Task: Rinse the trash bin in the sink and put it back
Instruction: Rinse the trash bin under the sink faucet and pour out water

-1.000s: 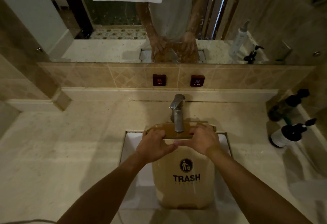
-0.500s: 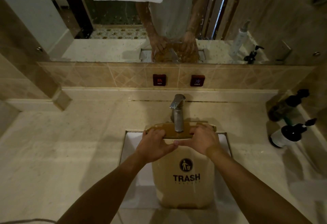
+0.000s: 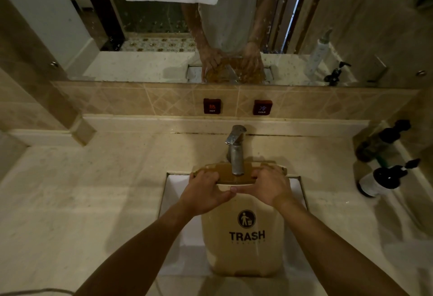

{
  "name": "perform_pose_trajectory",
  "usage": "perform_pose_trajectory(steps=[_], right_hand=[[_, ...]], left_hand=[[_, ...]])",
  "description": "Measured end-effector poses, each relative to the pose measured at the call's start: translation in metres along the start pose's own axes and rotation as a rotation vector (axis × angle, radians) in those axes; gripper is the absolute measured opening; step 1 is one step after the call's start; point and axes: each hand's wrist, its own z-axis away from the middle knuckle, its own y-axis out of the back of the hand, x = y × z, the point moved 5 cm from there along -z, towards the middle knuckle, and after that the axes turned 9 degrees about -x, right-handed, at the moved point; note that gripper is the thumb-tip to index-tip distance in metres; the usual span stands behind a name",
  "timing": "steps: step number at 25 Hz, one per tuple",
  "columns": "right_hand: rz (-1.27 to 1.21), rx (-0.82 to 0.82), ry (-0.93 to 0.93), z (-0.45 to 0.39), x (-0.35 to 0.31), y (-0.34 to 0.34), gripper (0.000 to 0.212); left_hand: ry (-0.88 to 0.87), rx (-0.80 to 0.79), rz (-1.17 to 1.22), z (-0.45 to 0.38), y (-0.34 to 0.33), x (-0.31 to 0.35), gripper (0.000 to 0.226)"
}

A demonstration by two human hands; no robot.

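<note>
A beige trash bin (image 3: 243, 246) marked TRASH stands upright in the white rectangular sink (image 3: 174, 204). Its open brown top sits right under the spout of the metal faucet (image 3: 236, 153). My left hand (image 3: 205, 192) grips the near rim on the left side. My right hand (image 3: 269, 187) grips the same rim on the right, the thumbs almost meeting in the middle. I cannot tell whether water is running.
Two dark pump bottles (image 3: 384, 178) stand on the counter at the right. Red HOT (image 3: 212, 106) and COLD (image 3: 262, 107) tags sit on the tiled strip under the mirror (image 3: 152, 38). The beige stone counter (image 3: 82, 197) spreads wide to the left.
</note>
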Motion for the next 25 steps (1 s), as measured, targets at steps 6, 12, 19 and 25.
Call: perform_pose_trajectory(steps=[6, 12, 19, 25], right_hand=[[-0.006, 0.024, -0.007, -0.0038, 0.0025, -0.0027, 0.074], [-0.017, 0.058, -0.010, -0.0071, 0.0044, -0.0056, 0.092], [-0.003, 0.017, -0.010, -0.0048, 0.0024, -0.0043, 0.075], [-0.003, 0.005, -0.008, 0.0001, 0.0010, -0.0012, 0.064]], left_hand=[[-0.005, 0.002, 0.007, -0.0001, 0.0009, 0.0007, 0.060], [-0.003, -0.006, 0.012, 0.0011, 0.0017, 0.0014, 0.055], [0.007, -0.019, 0.008, 0.0027, 0.0048, 0.0042, 0.059], [0.010, -0.023, 0.007, 0.0006, 0.0017, 0.0012, 0.060]])
